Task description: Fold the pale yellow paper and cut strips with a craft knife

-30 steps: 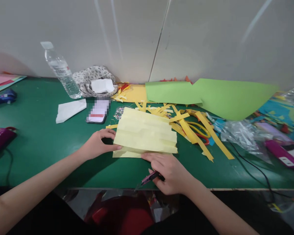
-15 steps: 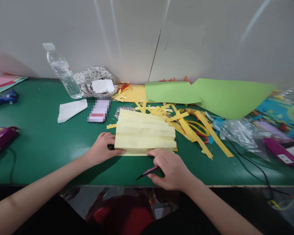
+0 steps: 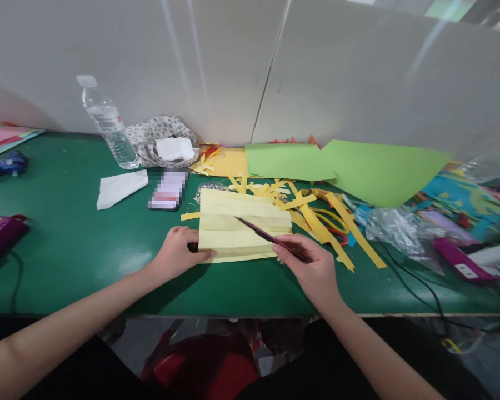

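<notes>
A pale yellow sheet (image 3: pixel 241 222) with crosswise folds lies on the green table. My left hand (image 3: pixel 180 253) pinches its lower left corner, thumb on top and fingers partly hidden behind the edge. In my right hand (image 3: pixel 310 264) is a dark, slim pointed tool (image 3: pixel 270 238), perhaps a pen or craft knife, tilted with its tip over the sheet toward the upper left. That hand is at the sheet's lower right corner; whether it also grips the paper is unclear. Yellow paper strips (image 3: pixel 316 219) lie to the right of the sheet, over scissors with yellow and red handles.
Behind the sheet are green paper (image 3: pixel 370 172), a patterned cloth pouch (image 3: pixel 162 133) and a water bottle (image 3: pixel 110 130). A phone (image 3: pixel 169 190) and white paper (image 3: pixel 122 189) lie left. Clear plastic (image 3: pixel 404 228), a purple device (image 3: pixel 462 261) and a black cable (image 3: pixel 425 286) are right.
My right hand has moved up and to the right, and the dark tool now points up-left over the sheet instead of down-left below it. My left hand stays at the left corner.
</notes>
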Tool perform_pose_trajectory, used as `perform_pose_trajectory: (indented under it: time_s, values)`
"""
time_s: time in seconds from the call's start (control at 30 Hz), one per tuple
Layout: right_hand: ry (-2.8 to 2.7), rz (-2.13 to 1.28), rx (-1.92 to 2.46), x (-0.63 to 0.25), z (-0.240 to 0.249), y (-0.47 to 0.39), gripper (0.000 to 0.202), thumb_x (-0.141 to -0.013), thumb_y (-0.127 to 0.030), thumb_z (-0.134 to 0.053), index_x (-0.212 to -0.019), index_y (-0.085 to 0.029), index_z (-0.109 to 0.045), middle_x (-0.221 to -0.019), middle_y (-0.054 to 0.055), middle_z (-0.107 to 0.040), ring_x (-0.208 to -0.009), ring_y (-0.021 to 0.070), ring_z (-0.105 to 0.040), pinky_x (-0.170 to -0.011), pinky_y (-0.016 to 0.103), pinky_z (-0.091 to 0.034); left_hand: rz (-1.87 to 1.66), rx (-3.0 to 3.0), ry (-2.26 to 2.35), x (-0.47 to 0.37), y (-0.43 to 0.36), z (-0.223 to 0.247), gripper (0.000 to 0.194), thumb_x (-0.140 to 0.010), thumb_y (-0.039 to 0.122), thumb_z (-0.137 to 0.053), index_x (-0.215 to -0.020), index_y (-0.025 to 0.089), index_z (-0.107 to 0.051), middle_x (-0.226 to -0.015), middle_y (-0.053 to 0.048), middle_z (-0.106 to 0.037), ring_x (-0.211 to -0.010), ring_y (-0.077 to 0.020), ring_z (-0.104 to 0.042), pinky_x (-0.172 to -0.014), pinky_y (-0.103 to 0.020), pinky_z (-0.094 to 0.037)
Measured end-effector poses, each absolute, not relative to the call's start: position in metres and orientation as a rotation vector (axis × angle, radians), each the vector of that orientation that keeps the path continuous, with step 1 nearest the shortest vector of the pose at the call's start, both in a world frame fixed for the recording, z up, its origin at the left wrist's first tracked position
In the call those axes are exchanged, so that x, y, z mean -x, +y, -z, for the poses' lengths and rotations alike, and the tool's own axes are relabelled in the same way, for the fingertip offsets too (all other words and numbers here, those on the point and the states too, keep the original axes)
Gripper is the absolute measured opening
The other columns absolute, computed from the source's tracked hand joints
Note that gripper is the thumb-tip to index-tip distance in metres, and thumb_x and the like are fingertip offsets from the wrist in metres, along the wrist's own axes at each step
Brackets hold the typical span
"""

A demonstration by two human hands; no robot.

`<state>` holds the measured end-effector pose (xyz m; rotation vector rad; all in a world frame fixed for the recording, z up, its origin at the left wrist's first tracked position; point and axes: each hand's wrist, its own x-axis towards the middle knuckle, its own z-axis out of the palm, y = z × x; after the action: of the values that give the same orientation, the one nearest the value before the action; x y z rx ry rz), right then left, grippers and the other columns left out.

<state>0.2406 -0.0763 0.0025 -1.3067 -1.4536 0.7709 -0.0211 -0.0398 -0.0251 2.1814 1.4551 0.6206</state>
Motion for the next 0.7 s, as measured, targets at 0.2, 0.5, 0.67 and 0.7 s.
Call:
perform_pose_trajectory:
  time_s: [0.2, 0.5, 0.67, 0.7]
  values:
    - [-1.375, -0.855, 1.246, -0.2458, -0.0041, -0.0725, 0.020, -0.064, -0.034, -0.076, -0.071, -0.019, -0.064, -0.061, -0.001, -0.063, -0.047, 0.0109, -0.054, -0.046, 0.024, -0.048, -0.613, -2.194, 1.448, 0.0217, -0.0399, 0.0276, 0.019, -0.073, 0.040, -0.062, -0.065, 0.024, -0.066, -0.059, 0.003, -0.059, -0.065, -0.0168, -0.052, -0.079, -0.035, -0.035]
    - [-1.834, -0.763, 1.279, -0.2443, -0.0052, -0.0771, 0.011, -0.077, -0.029, -0.065, -0.072, -0.020, -0.064, -0.070, 0.001, -0.066, -0.066, 0.0150, -0.063, -0.063, 0.026, -0.053, -0.577, -2.183, 1.428, 0.0219, -0.0399, 0.0255, 0.016, -0.075, 0.038, -0.061, -0.070, 0.025, -0.068, -0.088, 0.000, -0.068, -0.082, -0.0212, -0.056, -0.084, -0.039, -0.032]
    - [-1.812, -0.641, 1.335, -0.2440, -0.0065, -0.0708, 0.013, -0.072, -0.030, -0.069, -0.069, -0.019, -0.062, -0.068, 0.002, -0.066, -0.063, 0.0160, -0.063, -0.061, 0.026, -0.054, -0.516, -2.231, 1.413, 0.0218, -0.0391, 0.0238, 0.019, -0.077, 0.041, -0.060, -0.072, 0.025, -0.068, -0.084, 0.001, -0.067, -0.079, -0.0203, -0.056, -0.084, -0.039, -0.034]
    - [-1.803, -0.623, 1.333, -0.2435, -0.0072, -0.0703, 0.013, -0.071, -0.030, -0.069, -0.070, -0.019, -0.061, -0.068, 0.002, -0.066, -0.062, 0.0160, -0.063, -0.061, 0.026, -0.054, -0.510, -2.239, 1.417, 0.0219, -0.0389, 0.0241, 0.019, -0.077, 0.041, -0.060, -0.072, 0.025, -0.068, -0.082, 0.001, -0.067, -0.079, -0.0201, -0.056, -0.084, -0.039, -0.034]
